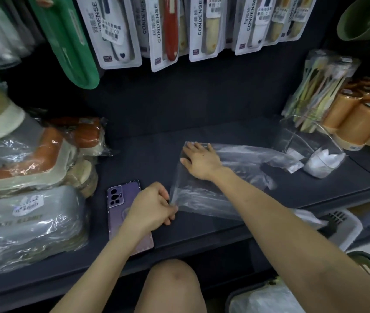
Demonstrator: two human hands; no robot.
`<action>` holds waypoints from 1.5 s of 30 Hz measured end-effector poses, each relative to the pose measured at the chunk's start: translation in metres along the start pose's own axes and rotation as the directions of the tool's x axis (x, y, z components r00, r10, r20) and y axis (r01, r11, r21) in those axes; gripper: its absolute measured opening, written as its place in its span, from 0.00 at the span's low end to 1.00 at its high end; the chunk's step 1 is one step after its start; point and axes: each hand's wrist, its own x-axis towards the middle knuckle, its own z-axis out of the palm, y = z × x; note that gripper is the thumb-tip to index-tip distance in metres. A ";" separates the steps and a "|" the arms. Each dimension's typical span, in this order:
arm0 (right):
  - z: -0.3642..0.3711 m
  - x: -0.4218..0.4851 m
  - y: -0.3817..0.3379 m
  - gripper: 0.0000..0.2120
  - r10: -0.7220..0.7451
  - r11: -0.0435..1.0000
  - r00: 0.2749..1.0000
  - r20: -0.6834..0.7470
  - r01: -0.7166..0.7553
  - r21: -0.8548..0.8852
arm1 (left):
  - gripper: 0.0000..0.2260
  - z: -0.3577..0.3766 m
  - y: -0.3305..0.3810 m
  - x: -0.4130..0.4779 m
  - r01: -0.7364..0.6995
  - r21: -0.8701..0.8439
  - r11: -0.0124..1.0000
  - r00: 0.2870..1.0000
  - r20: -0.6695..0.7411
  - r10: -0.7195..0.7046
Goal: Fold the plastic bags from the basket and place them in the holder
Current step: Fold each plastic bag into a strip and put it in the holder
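- I see the plastic bag [236,159] flat on the shelf [145,159], long axis left-right.
- Left grip [154,205] pinches its near-left corner.
- Right grip [200,159], fingers straight, presses it.

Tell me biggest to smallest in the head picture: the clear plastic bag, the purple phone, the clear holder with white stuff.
1. Crinkly clear plastic bag: largest.
2 and 3. Flat purple phone and clear plastic holder look alike; the left hand covers part of the phone, and the holder sits farther away, so no ranking.
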 end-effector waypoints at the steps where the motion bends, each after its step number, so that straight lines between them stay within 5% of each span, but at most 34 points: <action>1: 0.000 0.002 -0.002 0.26 -0.007 1.000 1.000 -0.005 0.007 0.015 | 0.10 -0.001 0.000 0.000 0.011 -0.001 1.000 1.000 0.015 -0.011; 4: -0.003 0.001 -0.006 0.27 -0.074 0.996 0.997 -0.021 0.075 0.047 | 0.12 -0.008 0.002 -0.002 0.031 0.075 0.997 1.000 -0.001 -0.031; 6: -0.010 -0.009 -0.004 0.26 -0.111 0.990 0.990 -0.091 0.118 0.081 | 0.12 -0.013 0.002 -0.003 0.004 0.308 0.951 0.997 -0.080 0.022; 9: -0.022 -0.039 0.000 0.23 -0.117 0.984 0.972 -0.205 0.141 0.109 | 0.03 -0.013 0.001 0.002 -0.235 0.575 0.784 0.893 -0.191 0.408; 12: -0.015 -0.085 -0.004 0.28 -0.140 0.987 0.966 -0.217 0.153 0.044 | 0.14 -0.003 -0.004 0.020 -0.443 0.729 0.521 0.754 -0.010 0.656; 14: 0.003 -0.112 -0.006 0.29 -0.172 0.985 0.956 -0.240 0.168 -0.037 | 0.21 0.006 -0.004 0.023 -0.466 0.743 0.482 0.838 0.196 0.509; 17: 0.032 -0.140 0.009 0.24 -0.148 0.985 0.954 -0.262 0.118 -0.130 | 0.24 0.008 -0.014 0.023 -0.432 0.752 0.498 0.900 0.326 0.289; 26: 0.013 -0.196 0.085 0.46 0.067 0.998 0.994 -0.087 -0.069 -0.013 | 0.27 0.004 -0.010 0.021 -0.397 0.662 0.636 0.913 0.353 0.202; 30: 0.001 -0.180 0.052 0.44 0.016 0.996 0.984 -0.180 0.001 0.092 | 0.23 0.000 0.008 0.017 -0.353 0.610 0.709 0.933 0.171 0.317; 33: 0.015 -0.164 0.027 0.41 -0.116 0.984 0.982 -0.151 0.134 0.115 | 0.30 0.009 0.019 0.026 -0.372 0.621 0.690 0.907 0.086 0.412; 37: 0.028 -0.160 0.025 0.43 -0.245 0.947 0.964 -0.106 0.261 0.187 | 0.27 0.028 0.016 0.044 -0.306 0.709 0.635 0.947 0.159 0.279; 40: 0.021 -0.160 0.036 0.38 -0.305 0.894 0.940 -0.151 0.337 0.295 | 0.26 0.032 0.012 0.042 -0.223 0.717 0.661 0.962 0.051 0.269; 45: -0.013 -0.125 0.054 0.25 0.008 0.873 0.895 -0.446 0.211 0.440 | 0.25 0.022 0.005 0.062 -0.252 0.637 0.728 0.891 -0.141 0.431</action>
